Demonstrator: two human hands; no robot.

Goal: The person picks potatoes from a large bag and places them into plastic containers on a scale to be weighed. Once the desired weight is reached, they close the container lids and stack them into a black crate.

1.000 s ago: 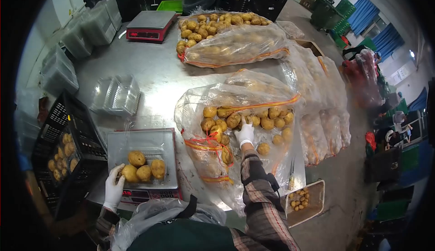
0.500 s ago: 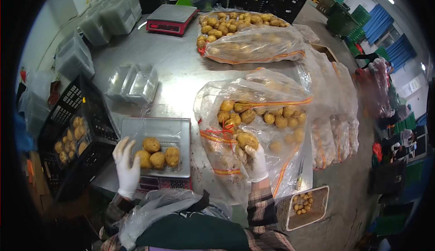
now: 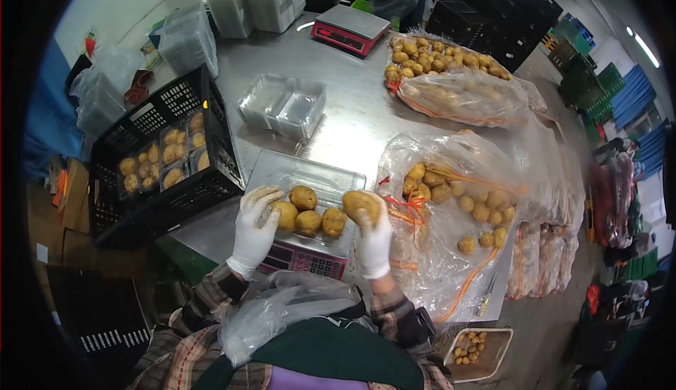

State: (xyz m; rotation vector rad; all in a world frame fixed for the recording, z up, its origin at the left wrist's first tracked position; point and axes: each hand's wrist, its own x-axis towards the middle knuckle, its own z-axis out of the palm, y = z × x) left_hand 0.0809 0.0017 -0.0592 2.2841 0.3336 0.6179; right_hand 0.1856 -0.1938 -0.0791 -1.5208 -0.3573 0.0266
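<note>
A clear plastic tray rests on the weighing scale in front of me, with several potatoes in it. My right hand, in a white glove, grips a larger potato over the tray's right side. At the left side of the tray, my gloved left hand is open, its fingers curved beside the leftmost potato. An opened plastic bag of potatoes lies to the right of the scale.
A black crate holding packed potato trays stands at left. Empty clear trays sit behind the scale. Further back are a second scale and another potato bag. A bin of small potatoes is at lower right.
My right hand has carried the potato left from the opened bag to the tray. The view has turned, so the table appears shifted right; my left hand remains beside the tray.
</note>
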